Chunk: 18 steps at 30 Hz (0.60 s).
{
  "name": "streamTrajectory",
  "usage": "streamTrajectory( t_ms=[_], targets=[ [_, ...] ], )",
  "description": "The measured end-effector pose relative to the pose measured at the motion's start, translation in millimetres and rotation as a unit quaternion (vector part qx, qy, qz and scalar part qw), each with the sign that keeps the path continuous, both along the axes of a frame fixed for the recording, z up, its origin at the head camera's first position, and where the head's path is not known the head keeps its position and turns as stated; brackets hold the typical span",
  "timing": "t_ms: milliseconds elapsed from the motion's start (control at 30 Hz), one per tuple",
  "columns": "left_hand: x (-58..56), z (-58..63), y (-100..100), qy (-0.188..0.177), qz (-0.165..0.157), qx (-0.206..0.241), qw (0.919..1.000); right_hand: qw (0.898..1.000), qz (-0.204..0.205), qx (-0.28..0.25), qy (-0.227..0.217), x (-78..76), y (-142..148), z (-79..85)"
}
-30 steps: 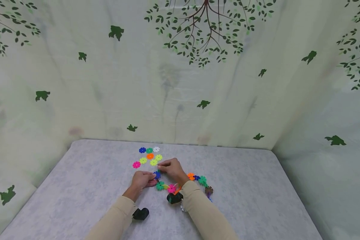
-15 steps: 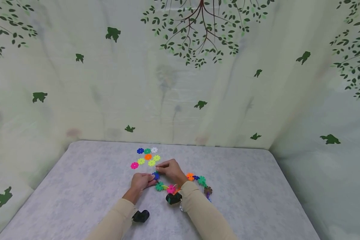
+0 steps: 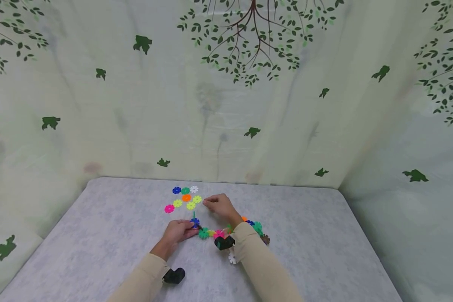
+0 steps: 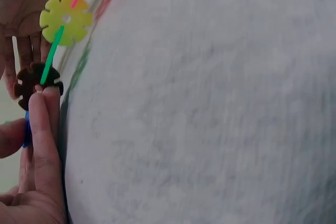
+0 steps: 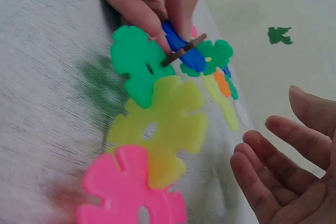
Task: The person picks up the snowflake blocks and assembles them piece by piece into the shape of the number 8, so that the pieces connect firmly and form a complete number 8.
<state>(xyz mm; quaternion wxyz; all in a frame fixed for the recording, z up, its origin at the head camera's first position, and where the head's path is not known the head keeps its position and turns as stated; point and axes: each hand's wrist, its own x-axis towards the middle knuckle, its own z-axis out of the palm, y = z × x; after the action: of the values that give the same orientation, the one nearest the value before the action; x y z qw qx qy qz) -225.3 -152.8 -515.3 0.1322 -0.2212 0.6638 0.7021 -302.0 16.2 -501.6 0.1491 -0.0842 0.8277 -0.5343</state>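
Observation:
My left hand (image 3: 175, 233) pinches a blue flower-shaped disc (image 3: 195, 222) between thumb and fingers. It is linked in a chain of slotted plastic flower discs. A green disc (image 3: 194, 214) stands edge-on at the blue disc's far side. On the near side follow a brown disc (image 5: 184, 50), a green disc (image 5: 137, 61), a yellow disc (image 5: 163, 121) and a pink disc (image 5: 131, 192). My right hand (image 3: 222, 208) hovers apart from the chain, its fingers loosely bent with nothing between them, right of the loose yellow disc (image 3: 197, 199). My right forearm hides part of the chain.
Beyond the hands lie several loose discs, among them a pink disc (image 3: 169, 209), an orange disc (image 3: 186, 197) and a white disc (image 3: 194, 189). The chain curves right past a green disc (image 3: 256, 227). A patterned curtain (image 3: 226, 105) stands behind the table (image 3: 324, 243).
My right hand has let go of the green disc at the chain's end and moved right and slightly away. My left hand keeps its pinch on the blue disc. The view has shifted slightly.

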Motion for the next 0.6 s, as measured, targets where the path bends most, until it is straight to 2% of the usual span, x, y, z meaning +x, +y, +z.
streamTrajectory(
  t_ms=[200,300,433,533,600],
  targets=[
    [7.6,1.0,7.2,0.016,0.028,0.048,0.9983,1.0,-0.012,0.007,0.006,-3.5,3.3,6.2],
    [9.6,1.3,6.4,0.015,0.019,0.038,0.999,1.0,-0.019,0.015,-0.002,-4.3,3.0,5.6],
    [8.2,1.4,-1.0,0.036,-0.029,-0.04,0.9981,0.999,-0.021,0.03,-0.008,-7.1,-0.5,2.4],
    [3.5,1.1,-6.5,0.057,-0.057,-0.129,0.9884,0.999,-0.017,0.05,-0.008,-11.7,-5.6,0.2],
    [0.2,0.2,-8.2,0.066,-0.059,-0.158,0.9834,0.997,-0.007,0.071,-0.002,-15.0,-9.7,-0.1]
  ],
)
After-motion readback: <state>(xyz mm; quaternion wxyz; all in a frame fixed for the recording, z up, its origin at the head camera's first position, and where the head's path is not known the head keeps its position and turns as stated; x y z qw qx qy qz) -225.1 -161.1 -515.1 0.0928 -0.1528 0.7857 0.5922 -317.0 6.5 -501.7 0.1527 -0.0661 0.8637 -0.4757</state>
